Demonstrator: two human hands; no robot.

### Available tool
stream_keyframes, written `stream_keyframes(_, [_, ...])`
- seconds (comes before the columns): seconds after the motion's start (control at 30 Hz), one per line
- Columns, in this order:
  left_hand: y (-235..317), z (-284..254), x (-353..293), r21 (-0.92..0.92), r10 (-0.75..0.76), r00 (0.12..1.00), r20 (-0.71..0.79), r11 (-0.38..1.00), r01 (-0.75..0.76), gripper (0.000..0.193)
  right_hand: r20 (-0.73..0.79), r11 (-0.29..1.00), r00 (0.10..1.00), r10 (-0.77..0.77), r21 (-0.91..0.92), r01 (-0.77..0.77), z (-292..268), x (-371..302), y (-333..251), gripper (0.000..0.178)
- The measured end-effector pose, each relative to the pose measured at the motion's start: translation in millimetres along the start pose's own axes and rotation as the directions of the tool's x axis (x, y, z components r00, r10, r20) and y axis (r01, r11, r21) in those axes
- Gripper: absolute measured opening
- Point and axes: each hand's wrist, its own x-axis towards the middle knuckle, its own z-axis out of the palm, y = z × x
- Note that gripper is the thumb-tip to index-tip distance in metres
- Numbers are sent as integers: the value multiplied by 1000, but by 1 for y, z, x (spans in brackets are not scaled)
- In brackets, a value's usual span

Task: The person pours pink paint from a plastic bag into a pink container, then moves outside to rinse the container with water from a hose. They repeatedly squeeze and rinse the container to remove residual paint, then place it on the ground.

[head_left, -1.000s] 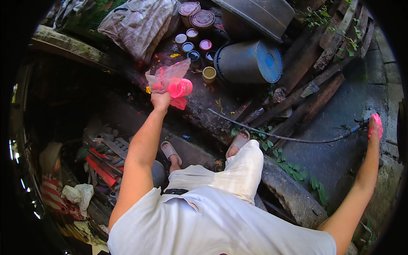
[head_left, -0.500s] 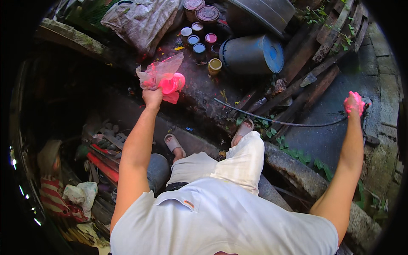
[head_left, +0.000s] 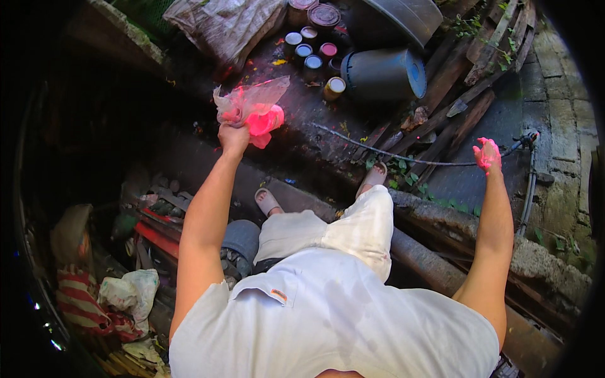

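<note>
My left hand (head_left: pixel 234 138) is closed around a crumpled clear plastic bag (head_left: pixel 257 97) smeared with pink. Against the bag, on its right side, is a bright pink, paint-covered rounded thing (head_left: pixel 267 121), perhaps a small container; its exact kind is unclear. Over at the right, my right hand (head_left: pixel 487 155) is coated in wet-looking pink paint, fingers apart and holding nothing visible. Close by is a tap (head_left: pixel 529 138) on a pipe, with a thin dark hose (head_left: pixel 403 155) running left from it. The hose passes behind or just beside the right hand; whether they touch cannot be told.
Several small paint cans (head_left: pixel 313 62) stand ahead, beside a dark bucket (head_left: pixel 381 74) on its side. A whitish sack (head_left: pixel 227 25) lies at the far left, wooden planks (head_left: pixel 450 88) at the right. A grey pail (head_left: pixel 241 239) sits by my left leg, near a concrete ledge (head_left: pixel 435 211).
My right hand has come away from the tap, moving left, and the tap now shows. My left hand still holds the bag, slightly further right in the view. The whole view has shifted a little.
</note>
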Motion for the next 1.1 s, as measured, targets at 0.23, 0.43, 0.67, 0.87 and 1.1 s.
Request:
stream_keyframes(0.23, [-24, -37, -3, 19, -36, 999, 36, 999, 35, 44, -52, 988, 987, -151, 27, 153, -6, -15, -15, 44])
stream_keyframes(0.43, [-38, -67, -27, 112, 93, 996, -6, 989, -92, 46, -140, 896, 924, -357, 228, 381, 20, 64, -36, 44])
stream_keyframes(0.67, [-26, -75, -80, 64, -48, 994, -101, 996, 55, 41, -145, 771, 814, -562, 266, 579, 107, 95, -105, 47])
stream_keyframes(0.87, [-34, -24, -113, 66, -1, 990, -144, 998, 11, 41, -148, 723, 797, -586, 349, 596, 139, 77, -128, 43])
stream_keyframes(1.1, [-72, 63, -121, 128, -36, 990, -135, 990, 54, 37, -188, 591, 759, -624, 521, 615, 216, 92, -169, 42])
